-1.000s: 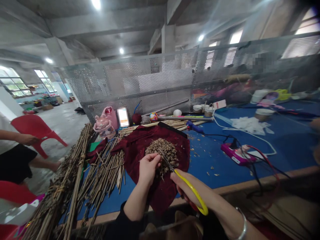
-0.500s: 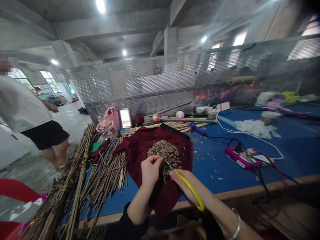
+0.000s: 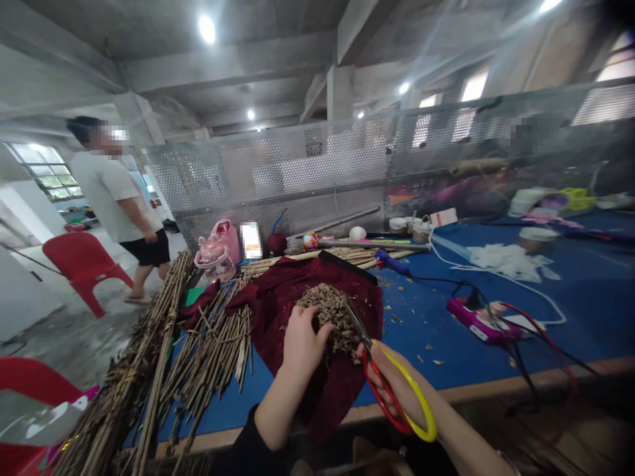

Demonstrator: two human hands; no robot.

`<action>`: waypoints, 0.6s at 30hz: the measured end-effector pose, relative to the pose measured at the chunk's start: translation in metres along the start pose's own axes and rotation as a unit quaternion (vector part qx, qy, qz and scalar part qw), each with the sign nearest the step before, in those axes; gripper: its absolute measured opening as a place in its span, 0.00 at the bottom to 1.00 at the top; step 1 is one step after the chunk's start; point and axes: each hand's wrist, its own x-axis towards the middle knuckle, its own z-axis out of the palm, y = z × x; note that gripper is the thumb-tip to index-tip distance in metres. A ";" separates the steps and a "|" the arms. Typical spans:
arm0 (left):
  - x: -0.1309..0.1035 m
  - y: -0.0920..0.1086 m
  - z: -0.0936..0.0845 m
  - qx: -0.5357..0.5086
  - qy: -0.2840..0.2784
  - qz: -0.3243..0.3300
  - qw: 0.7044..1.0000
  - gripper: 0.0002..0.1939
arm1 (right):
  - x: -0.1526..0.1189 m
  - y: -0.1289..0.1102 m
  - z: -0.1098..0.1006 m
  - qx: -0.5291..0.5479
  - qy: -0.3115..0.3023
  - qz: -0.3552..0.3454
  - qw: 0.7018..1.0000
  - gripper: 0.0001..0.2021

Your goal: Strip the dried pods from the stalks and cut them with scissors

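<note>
My right hand (image 3: 397,387) grips a pair of scissors (image 3: 385,373) with one red and one yellow handle. Their dark blades point away from me over a heap of dried brown plant pieces (image 3: 332,307). At the heap's near left side is my left hand (image 3: 303,340), thumb apart from the bent fingers and nothing visibly held. The fingertips reach the dried pieces, and some of them are hidden. Beneath the heap, a dark red cloth (image 3: 270,311) is spread on the blue table (image 3: 421,324).
Thin dry sticks (image 3: 213,344) and taller stick bundles (image 3: 133,350) lie to the left. On the right are a purple power strip (image 3: 483,320), cables and crumpled white plastic (image 3: 508,261). A perforated metal screen (image 3: 278,165) stands behind. A person (image 3: 116,185) walks beyond a red chair (image 3: 86,264).
My left thumb and fingers have moved apart from a pinch. The scissors have shifted and turned so that both handles show. At left, the person has moved farther off and rightward in view.
</note>
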 end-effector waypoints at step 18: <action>0.012 -0.032 -0.007 -0.127 -0.003 -0.139 0.982 0.09 | -0.002 0.010 -0.008 0.016 -0.118 0.067 0.991 0.29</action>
